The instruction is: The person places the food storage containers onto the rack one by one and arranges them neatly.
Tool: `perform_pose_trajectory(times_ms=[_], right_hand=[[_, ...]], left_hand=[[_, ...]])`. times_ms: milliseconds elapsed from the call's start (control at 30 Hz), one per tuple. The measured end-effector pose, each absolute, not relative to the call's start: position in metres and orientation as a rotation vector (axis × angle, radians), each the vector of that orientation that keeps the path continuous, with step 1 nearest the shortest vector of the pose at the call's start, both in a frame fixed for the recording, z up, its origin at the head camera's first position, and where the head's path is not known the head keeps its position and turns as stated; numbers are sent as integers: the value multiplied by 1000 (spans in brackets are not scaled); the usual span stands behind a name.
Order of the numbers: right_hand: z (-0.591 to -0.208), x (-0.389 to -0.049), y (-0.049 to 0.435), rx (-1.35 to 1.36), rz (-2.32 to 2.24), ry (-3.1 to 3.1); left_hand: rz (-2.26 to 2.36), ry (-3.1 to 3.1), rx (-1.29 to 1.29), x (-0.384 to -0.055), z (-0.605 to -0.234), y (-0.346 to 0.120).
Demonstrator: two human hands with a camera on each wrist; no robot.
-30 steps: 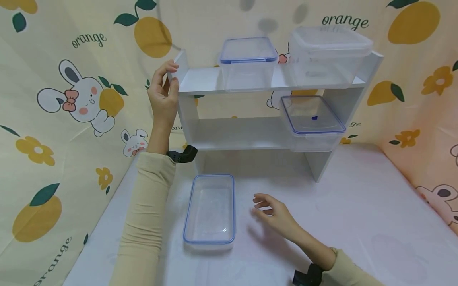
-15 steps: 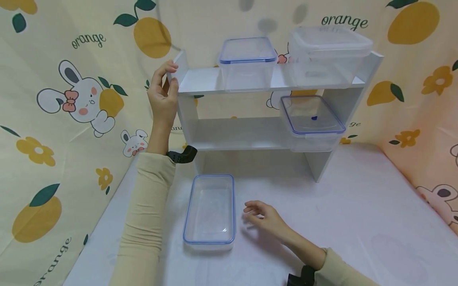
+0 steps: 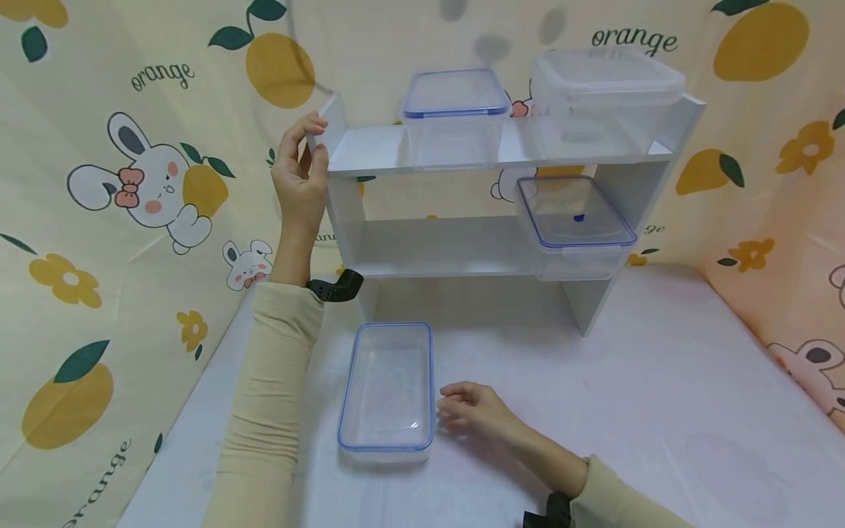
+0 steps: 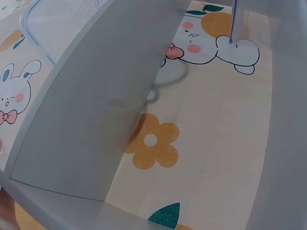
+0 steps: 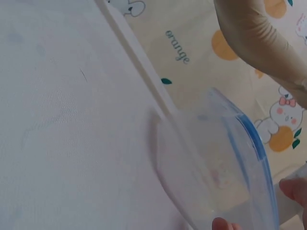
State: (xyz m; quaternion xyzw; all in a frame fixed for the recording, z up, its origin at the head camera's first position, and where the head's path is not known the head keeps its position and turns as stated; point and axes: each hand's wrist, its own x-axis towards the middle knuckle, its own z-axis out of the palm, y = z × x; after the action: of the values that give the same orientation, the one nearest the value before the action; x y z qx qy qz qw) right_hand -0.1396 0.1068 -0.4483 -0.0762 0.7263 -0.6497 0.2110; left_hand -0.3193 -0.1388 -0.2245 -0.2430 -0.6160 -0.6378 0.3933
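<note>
My left hand (image 3: 301, 180) grips the upper left side panel of a white shelf unit (image 3: 436, 246), fingers over its edge and thumb on the front. In the left wrist view only a bit of a finger (image 4: 6, 211) shows beside the panel. A clear lidded food container with a blue rim (image 3: 386, 385) lies lengthwise on the white table in front of the shelf. Close beside its right side is my right hand (image 3: 478, 411), fingers loosely bent and holding nothing. In the right wrist view, fingertips (image 5: 223, 224) show at the container's wall.
Two clear containers stand on the top shelf: a blue-rimmed one (image 3: 455, 117) and a larger white-lidded one (image 3: 604, 110). Another blue-rimmed container (image 3: 577, 220) sits at the right of the middle shelf, its front overhanging. A patterned cloth backdrop (image 3: 165, 293) surrounds the table.
My right hand has moved left and a little toward me, closer to the container on the table. My left hand stays on the shelf panel.
</note>
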Motion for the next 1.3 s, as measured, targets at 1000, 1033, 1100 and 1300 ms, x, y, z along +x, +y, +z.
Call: perform_pose_trajectory(times_ms=[1000, 1033, 1100, 1300], right_hand=[[-451, -148, 82, 41, -1918, 1783], [-452, -149, 83, 38, -1916, 1765], [-451, -150, 84, 29, -1924, 1724], [-451, -150, 85, 20, -1949, 1643]], left_hand=[[-1703, -1578, -565, -309, -217, -136], [-1694, -1572, -574, -312, -218, -137], [-1680, -1558, -597, -317, -221, -138], [-1648, -1545, -633, -321, -224, -140]])
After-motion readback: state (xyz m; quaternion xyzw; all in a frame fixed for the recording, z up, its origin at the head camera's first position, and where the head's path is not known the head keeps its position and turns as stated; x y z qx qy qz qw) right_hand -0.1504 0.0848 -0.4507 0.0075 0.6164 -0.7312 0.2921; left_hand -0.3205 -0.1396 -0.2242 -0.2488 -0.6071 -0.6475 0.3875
